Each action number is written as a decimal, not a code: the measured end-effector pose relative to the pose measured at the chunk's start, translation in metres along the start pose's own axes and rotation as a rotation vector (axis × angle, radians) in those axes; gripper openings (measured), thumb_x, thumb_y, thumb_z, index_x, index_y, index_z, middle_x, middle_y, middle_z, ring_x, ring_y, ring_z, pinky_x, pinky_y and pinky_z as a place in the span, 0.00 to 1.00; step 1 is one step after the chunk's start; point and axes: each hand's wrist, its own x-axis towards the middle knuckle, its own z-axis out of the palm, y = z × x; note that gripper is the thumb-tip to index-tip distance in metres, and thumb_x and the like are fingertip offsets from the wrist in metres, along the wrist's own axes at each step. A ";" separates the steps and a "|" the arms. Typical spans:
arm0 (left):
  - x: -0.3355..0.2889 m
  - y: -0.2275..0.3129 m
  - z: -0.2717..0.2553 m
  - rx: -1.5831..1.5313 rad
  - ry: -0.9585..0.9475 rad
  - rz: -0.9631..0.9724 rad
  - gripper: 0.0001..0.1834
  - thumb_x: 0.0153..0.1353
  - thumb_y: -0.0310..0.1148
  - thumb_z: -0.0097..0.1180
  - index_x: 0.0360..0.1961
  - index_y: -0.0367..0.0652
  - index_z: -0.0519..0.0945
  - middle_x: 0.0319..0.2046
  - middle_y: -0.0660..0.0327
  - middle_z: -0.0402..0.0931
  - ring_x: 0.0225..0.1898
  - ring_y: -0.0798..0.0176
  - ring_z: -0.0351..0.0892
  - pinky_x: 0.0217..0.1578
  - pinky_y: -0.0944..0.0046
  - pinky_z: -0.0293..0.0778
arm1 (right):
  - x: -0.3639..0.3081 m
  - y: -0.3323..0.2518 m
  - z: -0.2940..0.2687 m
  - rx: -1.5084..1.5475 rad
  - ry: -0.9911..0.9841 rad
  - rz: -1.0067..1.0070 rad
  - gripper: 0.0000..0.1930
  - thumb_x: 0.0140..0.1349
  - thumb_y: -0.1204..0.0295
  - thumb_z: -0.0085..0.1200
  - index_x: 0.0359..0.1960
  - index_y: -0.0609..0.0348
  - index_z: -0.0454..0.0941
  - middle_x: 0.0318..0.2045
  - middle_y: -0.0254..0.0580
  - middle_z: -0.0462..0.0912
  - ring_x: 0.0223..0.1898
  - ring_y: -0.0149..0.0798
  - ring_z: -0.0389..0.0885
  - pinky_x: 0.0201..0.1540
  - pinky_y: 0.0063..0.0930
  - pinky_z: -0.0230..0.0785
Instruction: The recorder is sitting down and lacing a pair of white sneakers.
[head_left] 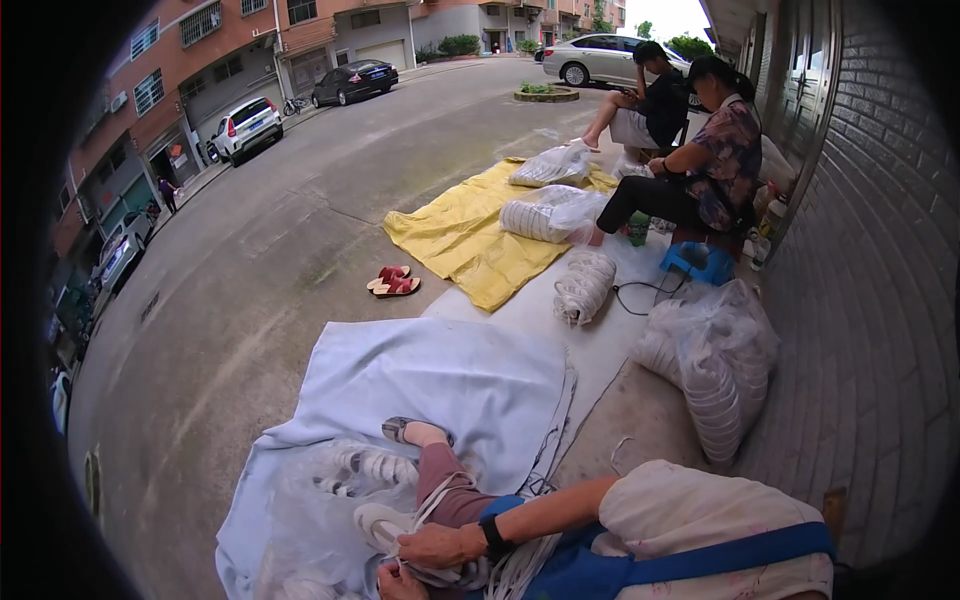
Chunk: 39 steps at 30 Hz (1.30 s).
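Note:
A white, rounded, shoe-like piece (378, 524) lies by my lap, with a white cord (436, 497) looping up from it. My right hand (440, 547), a black watch on its wrist, is closed at the piece's near edge with cord by its fingers. Just below, my left hand (400, 583) is closed in a pinch on a thin white cord end; the lower frame edge cuts it off. A bundle of loose white cords (522, 572) hangs across my lap over a blue apron (585, 570).
A clear plastic bag of white pieces (340, 480) sits on the pale blue cloth (430, 360). Behind are a stacked white bundle (585, 285), a full bag (715, 360), red sandals (393, 281) and a yellow sheet (460, 235). Two seated people (715, 150) are beside the wall (860, 300).

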 end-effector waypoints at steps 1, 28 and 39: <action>-0.001 0.006 -0.002 -0.004 0.007 -0.002 0.13 0.58 0.38 0.52 0.33 0.37 0.78 0.32 0.47 0.78 0.35 0.46 0.76 0.40 0.55 0.71 | 0.000 -0.001 0.004 -0.003 -0.004 -0.006 0.09 0.55 0.72 0.45 0.36 0.63 0.69 0.34 0.50 0.69 0.28 0.54 0.76 0.28 0.42 0.68; -0.009 -0.003 0.000 -0.218 0.074 0.051 0.12 0.59 0.36 0.52 0.30 0.35 0.75 0.26 0.51 0.75 0.28 0.55 0.73 0.33 0.58 0.70 | -0.004 -0.039 -0.029 0.866 -0.319 0.147 0.10 0.53 0.70 0.46 0.21 0.65 0.71 0.17 0.41 0.71 0.21 0.32 0.70 0.25 0.28 0.61; 0.005 -0.042 0.041 -1.433 -0.757 -0.529 0.20 0.65 0.49 0.42 0.40 0.42 0.73 0.17 0.63 0.70 0.21 0.63 0.73 0.24 0.62 0.70 | -0.042 -0.113 -0.075 1.072 -0.645 -0.149 0.13 0.62 0.67 0.47 0.22 0.63 0.70 0.20 0.35 0.71 0.24 0.32 0.70 0.28 0.27 0.62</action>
